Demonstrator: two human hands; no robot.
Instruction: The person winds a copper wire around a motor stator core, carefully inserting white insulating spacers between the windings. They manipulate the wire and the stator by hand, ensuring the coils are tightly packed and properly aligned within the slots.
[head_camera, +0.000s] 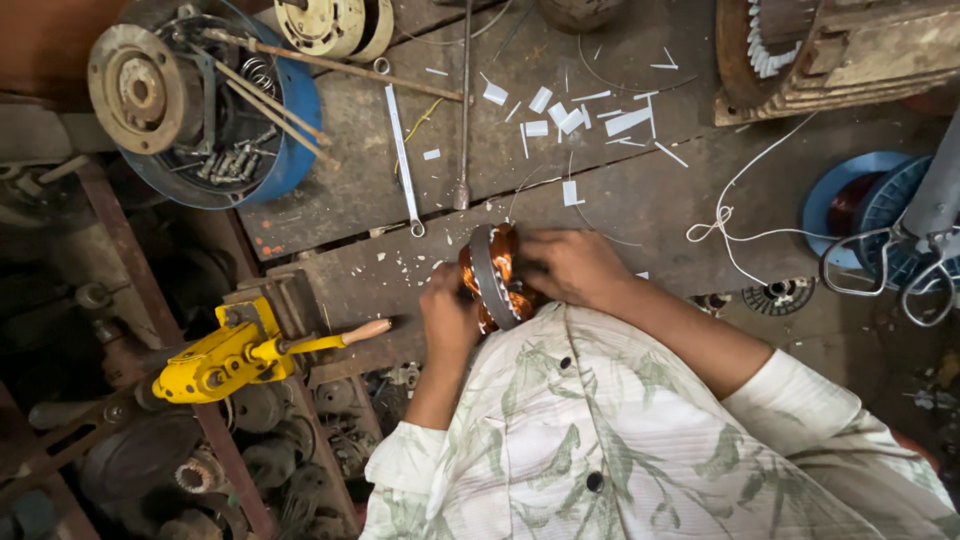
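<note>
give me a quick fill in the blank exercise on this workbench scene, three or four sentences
1. Both hands, the left hand and the right hand, hold a motor stator wound with ____-coloured wire.
2. The hand winder clamped at the bench edge is painted ____.
3. The long wrench lies on the ____ workbench.
4. Bolts sit in the round ____ tub.

Missing words: copper; yellow; wooden; blue

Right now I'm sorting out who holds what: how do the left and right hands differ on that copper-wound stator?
The left hand grips the stator from the side near the yellow hand tool, fingers curled; the right hand lies over its other side, palm down. The left forearm is mostly hidden by the leaf-print shirt; the right forearm shows bare. Both touch the stator at the bench's edge.
</note>
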